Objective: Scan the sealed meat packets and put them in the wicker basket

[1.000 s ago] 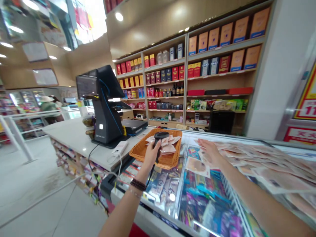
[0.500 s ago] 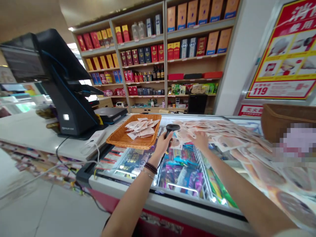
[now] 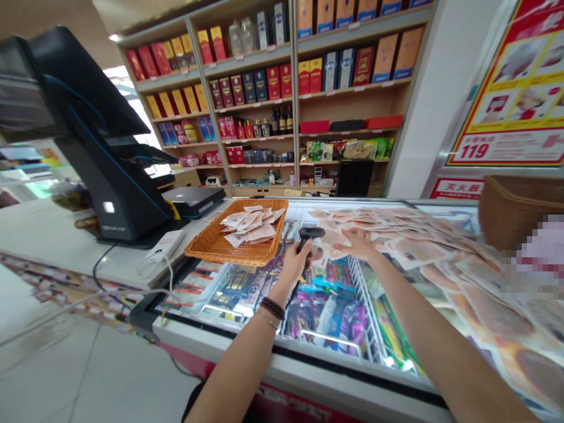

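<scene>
Two bare arms reach across a glass-topped chest freezer (image 3: pixel 247 354). The left hand (image 3: pixel 291 265) has its grip clamped around the handle of a black handheld barcode scanner (image 3: pixel 308 238), whose head points up and away from the wrist; dark beads and a thin bangle (image 3: pixel 272 309) circle that wrist. The right hand (image 3: pixel 355 244) is held palm down with its grip apart, fingers spread, just beside the scanner and over a layer of flat printed packets (image 3: pixel 396 232) spread across the far end of the glass; whether it touches them cannot be told. Nearer the left hand, a woven wicker tray (image 3: pixel 207 249) holding a loose pile of pale flat packets (image 3: pixel 249 226) lies where the freezer meets a white table (image 3: pixel 53 235). On that table stand a black point-of-sale terminal (image 3: pixel 114 176), a dark flat device (image 3: pixel 194 200) and a white device (image 3: pixel 161 247) with a trailing cable (image 3: pixel 152 288). Colourful packaged goods (image 3: pixel 326 311) lie beneath the glass, which separates them from both hands. Behind the freezer rise wooden shelves (image 3: pixel 268 106) of red, blue and tan boxes and bottles. At the right are a red-and-yellow poster (image 3: pixel 506 100), a brown basket (image 3: pixel 515 211) and a pixelated patch (image 3: pixel 535 252) whose contents cannot be made out.
</scene>
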The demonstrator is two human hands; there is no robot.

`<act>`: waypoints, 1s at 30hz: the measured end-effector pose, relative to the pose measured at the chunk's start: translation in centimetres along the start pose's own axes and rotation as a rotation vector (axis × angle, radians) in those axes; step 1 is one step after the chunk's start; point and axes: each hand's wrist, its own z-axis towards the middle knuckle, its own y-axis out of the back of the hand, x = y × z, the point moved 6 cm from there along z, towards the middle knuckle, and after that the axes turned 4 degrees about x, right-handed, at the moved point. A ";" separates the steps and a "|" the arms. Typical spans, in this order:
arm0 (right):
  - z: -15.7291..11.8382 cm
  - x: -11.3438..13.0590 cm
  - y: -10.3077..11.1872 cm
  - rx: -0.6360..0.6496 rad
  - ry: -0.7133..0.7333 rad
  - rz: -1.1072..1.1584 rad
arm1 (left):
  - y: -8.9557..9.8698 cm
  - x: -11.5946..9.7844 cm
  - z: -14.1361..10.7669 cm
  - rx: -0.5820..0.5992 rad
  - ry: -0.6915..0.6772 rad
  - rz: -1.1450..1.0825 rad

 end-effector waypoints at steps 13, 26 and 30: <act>0.3 -0.7 1.4 -0.085 0.091 0.334 | 0.4 -0.2 -0.4 -0.025 -0.013 0.041; -2.8 -2.6 2.8 -0.526 -0.031 0.613 | -0.2 -1.9 -1.5 0.030 -0.061 -0.039; -2.7 -3.5 2.6 -0.536 -0.087 0.605 | -0.5 -1.7 -1.4 0.057 -0.060 -0.028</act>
